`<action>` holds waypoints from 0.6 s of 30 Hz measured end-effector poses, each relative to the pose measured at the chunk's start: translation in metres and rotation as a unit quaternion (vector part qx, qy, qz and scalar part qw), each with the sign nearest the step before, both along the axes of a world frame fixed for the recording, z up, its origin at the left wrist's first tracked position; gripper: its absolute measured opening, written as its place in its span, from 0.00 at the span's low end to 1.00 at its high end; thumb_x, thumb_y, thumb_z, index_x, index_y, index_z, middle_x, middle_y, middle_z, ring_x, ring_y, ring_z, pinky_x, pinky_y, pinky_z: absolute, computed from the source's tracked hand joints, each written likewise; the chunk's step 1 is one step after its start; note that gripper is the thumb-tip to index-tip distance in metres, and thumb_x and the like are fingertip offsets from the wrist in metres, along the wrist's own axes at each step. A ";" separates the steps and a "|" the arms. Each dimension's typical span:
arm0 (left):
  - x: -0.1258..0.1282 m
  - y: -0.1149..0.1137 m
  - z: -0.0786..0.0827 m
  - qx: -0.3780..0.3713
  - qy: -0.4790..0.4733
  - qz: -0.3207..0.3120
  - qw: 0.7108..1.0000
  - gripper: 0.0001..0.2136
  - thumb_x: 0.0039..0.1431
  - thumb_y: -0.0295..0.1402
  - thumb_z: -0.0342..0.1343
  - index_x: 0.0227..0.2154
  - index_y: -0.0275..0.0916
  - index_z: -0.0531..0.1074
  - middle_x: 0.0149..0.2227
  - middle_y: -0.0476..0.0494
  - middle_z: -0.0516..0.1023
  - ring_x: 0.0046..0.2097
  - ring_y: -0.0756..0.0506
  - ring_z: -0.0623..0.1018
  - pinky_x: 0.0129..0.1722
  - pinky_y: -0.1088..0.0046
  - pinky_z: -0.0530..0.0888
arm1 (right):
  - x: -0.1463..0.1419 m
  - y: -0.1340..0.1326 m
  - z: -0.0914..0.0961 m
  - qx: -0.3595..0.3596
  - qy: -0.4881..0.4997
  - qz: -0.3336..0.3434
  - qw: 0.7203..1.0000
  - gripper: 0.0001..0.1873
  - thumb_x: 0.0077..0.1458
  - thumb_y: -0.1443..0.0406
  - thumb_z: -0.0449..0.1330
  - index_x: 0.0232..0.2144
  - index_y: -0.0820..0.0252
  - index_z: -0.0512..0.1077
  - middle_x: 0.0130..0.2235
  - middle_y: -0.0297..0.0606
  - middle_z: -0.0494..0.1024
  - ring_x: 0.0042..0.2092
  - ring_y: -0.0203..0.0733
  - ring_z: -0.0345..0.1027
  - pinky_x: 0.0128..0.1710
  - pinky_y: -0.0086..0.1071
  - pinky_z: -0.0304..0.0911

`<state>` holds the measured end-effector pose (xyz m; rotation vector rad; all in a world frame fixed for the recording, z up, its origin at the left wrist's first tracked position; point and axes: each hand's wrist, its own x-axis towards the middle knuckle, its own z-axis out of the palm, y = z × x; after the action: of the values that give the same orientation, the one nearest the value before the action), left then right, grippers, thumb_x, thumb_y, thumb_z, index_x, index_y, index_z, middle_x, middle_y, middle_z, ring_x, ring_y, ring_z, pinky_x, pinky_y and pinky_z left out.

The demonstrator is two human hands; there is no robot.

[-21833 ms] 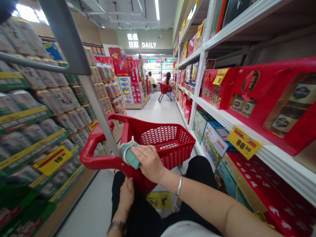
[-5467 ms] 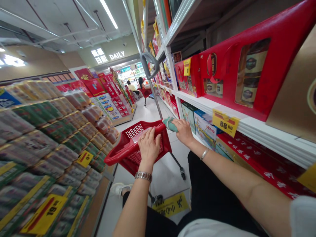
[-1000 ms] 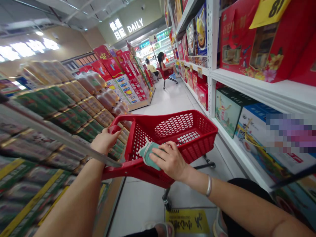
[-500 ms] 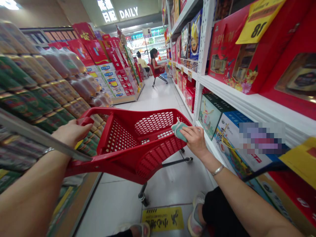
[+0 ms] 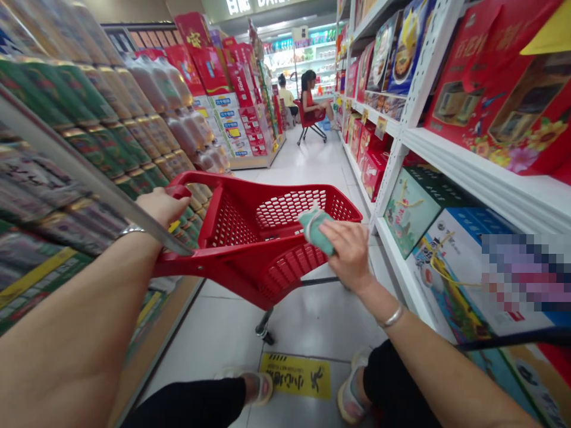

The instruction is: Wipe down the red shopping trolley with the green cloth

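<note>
In the head view, your left hand curls closed around one end of the red plastic wheeled shopping basket's crosswise handle; your right hand, nearer the folded teal cloth, clasps it against the far end.

Body check: left hand and right hand are bare, forearms too. Left wrist carries a silver metal band, thin from this angle; can't resolve links or a watch face. Right wrist has a slim, smooth silver bangle, no visible markings. Legs are in loose black trousers, hems cropped above the ankles. Feet are in pale open sandals with wide straps and a pinkish inner lining, toes partly showing; buckles and logos too blurred to read. No cables, no screws.
</note>
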<state>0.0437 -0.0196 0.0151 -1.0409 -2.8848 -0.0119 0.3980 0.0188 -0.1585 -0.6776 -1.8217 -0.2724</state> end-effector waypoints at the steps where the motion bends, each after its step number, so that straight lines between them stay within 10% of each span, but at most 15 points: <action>1: -0.001 0.000 0.000 0.000 0.000 0.000 1.000 0.49 0.49 0.66 0.43 0.60 0.24 0.63 0.58 0.17 0.70 0.60 0.25 0.72 0.60 0.50 0.69 | -0.016 -0.014 0.005 0.024 -0.014 0.038 0.999 0.18 0.60 0.74 0.56 0.48 0.54 0.76 0.49 0.39 0.82 0.50 0.44 0.70 0.54 0.42 0.57; 9: -0.001 -0.004 -0.001 0.004 -0.004 -0.001 1.000 0.45 0.52 0.62 0.44 0.60 0.26 0.62 0.59 0.18 0.69 0.61 0.26 0.71 0.60 0.49 0.68 | -0.109 -0.075 -0.005 0.157 -0.090 0.148 0.972 0.08 0.66 0.64 0.58 0.42 0.49 0.77 0.52 0.29 0.81 0.53 0.38 0.69 0.60 0.43 0.53; 18: 0.009 -0.005 0.003 -0.014 0.010 0.014 1.000 0.37 0.57 0.55 0.43 0.60 0.29 0.62 0.59 0.21 0.70 0.60 0.27 0.72 0.57 0.51 0.71 | -0.063 -0.034 -0.032 0.091 -0.178 0.115 0.973 0.10 0.66 0.68 0.58 0.46 0.50 0.76 0.52 0.34 0.81 0.56 0.41 0.69 0.57 0.44 0.53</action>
<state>0.0524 -0.0247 0.0179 -0.9986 -2.8903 0.0394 0.3351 -0.0156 -0.1909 -0.2960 -2.1635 -0.4201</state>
